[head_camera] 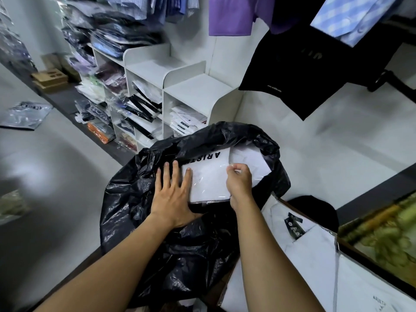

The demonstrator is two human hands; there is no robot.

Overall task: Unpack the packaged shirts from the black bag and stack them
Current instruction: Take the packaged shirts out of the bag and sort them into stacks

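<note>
Writing on the pack: we read black capitals "ARIST" on the packaged shirt [209,176] in the bag mouth, upside down to us; the rest is hidden under the bag rim.
Task item location: one white packaged shirt in clear film lies half out of the black bag [180,244], at centre, with a second white pack [252,158] just behind it, farther in.
Left hand [173,194]: we have it flat and spread, fingers on the pack's left edge and the bag plastic, pressing rather than closed on anything.
Right hand [239,183]: fingers curled, pinching the pack's clear film at its right side.
Stack so far: white packaged shirts [315,251] lie near right, beside the bag; the top one carries a dark collar tag [295,226] whose lettering we cannot make out, and faint letters near the bottom corner are too blurred to read. We cannot count them.
Hanging shirt: one black shirt [292,70] far right, with small pale hem print, unreadable.
Shelves: a white cubby unit [186,86] far left of centre, holding many packed shirts, too many to count.
</note>
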